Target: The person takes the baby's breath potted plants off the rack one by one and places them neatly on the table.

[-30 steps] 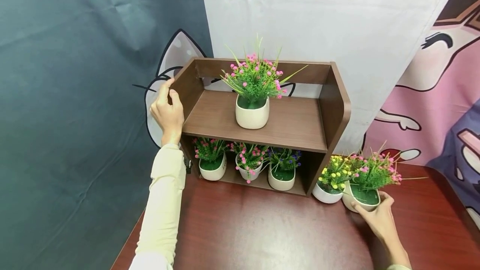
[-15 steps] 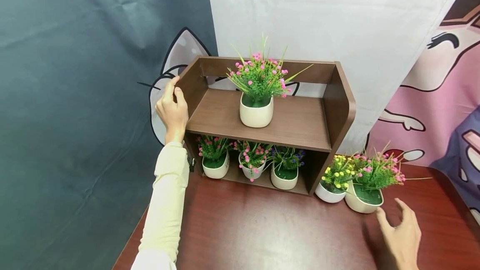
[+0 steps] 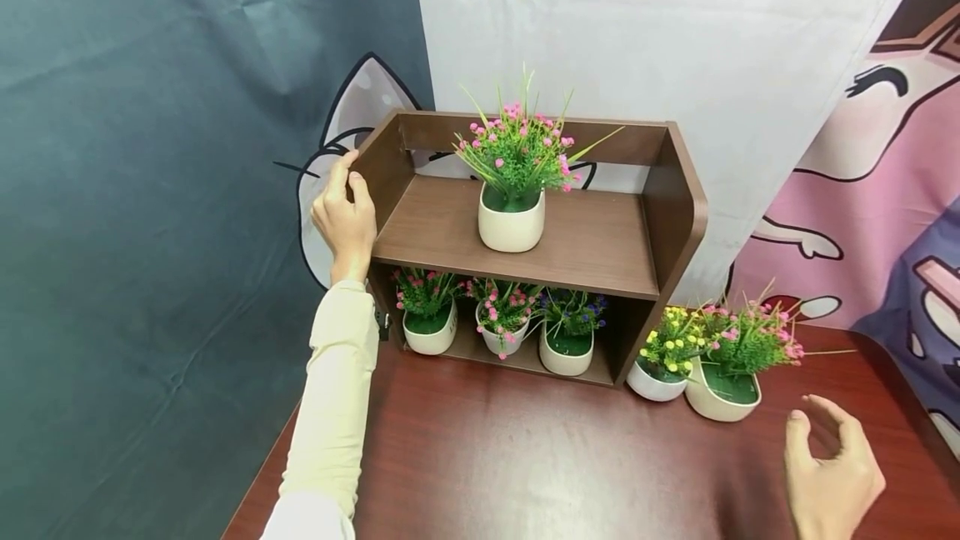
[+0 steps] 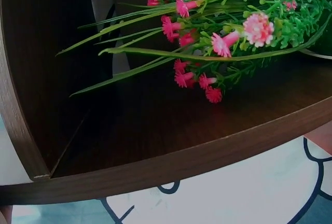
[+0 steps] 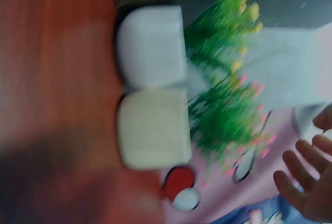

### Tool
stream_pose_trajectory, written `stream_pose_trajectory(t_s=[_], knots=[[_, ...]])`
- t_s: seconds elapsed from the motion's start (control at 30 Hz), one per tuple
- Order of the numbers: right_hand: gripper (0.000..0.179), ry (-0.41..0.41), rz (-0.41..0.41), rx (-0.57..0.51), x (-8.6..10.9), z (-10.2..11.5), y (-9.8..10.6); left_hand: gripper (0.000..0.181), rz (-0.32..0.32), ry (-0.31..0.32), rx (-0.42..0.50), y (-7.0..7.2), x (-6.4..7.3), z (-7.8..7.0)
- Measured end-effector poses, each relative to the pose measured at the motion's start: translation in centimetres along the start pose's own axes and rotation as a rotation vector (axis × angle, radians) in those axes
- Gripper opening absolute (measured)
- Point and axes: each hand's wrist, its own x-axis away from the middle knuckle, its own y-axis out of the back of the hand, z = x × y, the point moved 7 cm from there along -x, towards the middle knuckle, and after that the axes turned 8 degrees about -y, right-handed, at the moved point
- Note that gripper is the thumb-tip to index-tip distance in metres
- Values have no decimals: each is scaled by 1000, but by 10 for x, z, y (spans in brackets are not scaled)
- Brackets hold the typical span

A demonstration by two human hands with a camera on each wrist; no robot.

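My left hand [image 3: 343,223] is up at the left side of a brown two-tier wooden shelf [image 3: 660,215], with its thumb and index finger at the side panel's front edge. Its other fingers are mostly hidden. My right hand [image 3: 831,467], bare and empty, is over the table at the right, thumb and fingers apart. To its upper left stands a cream pot [image 3: 723,397] of pink flowers, also seen in the right wrist view as a blurred cream pot [image 5: 154,129]. Beside that is a white pot [image 3: 658,383] of yellow flowers.
On the upper tier stands a cream pot [image 3: 512,223] of pink flowers. In the lower tier are a left pot [image 3: 431,335] with dark pink flowers, a middle pot [image 3: 501,342] and a right pot [image 3: 566,357] with blue flowers. A reddish-brown table [image 3: 517,448] lies underneath.
My right hand has let go of the cream pot of pink flowers at the right and drawn back down and to the right. My left hand stays at the shelf's side.
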Motion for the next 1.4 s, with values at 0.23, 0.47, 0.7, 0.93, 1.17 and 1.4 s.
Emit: stream_pose_trajectory(t_s=[0.23, 0.47, 0.7, 0.93, 1.17, 1.4], knots=[[29, -91, 51, -138, 21, 32, -9, 29, 0, 16, 2, -1, -1, -1], [36, -60, 203, -236, 53, 70, -36, 29, 6, 14, -8, 0, 0, -1], [46, 3, 344, -328, 70, 105, -63, 28, 13, 8, -4, 1, 1, -2], [54, 155, 474, -512, 80, 154, -95, 28, -3, -4, -3, 2, -2, -3], [56, 199, 536, -560, 76, 202, -130, 29, 1, -36, -4, 3, -4, -4], [88, 196, 604, -482, 77, 239, -168, 29, 16, -52, 25, 5, -1, -2]])
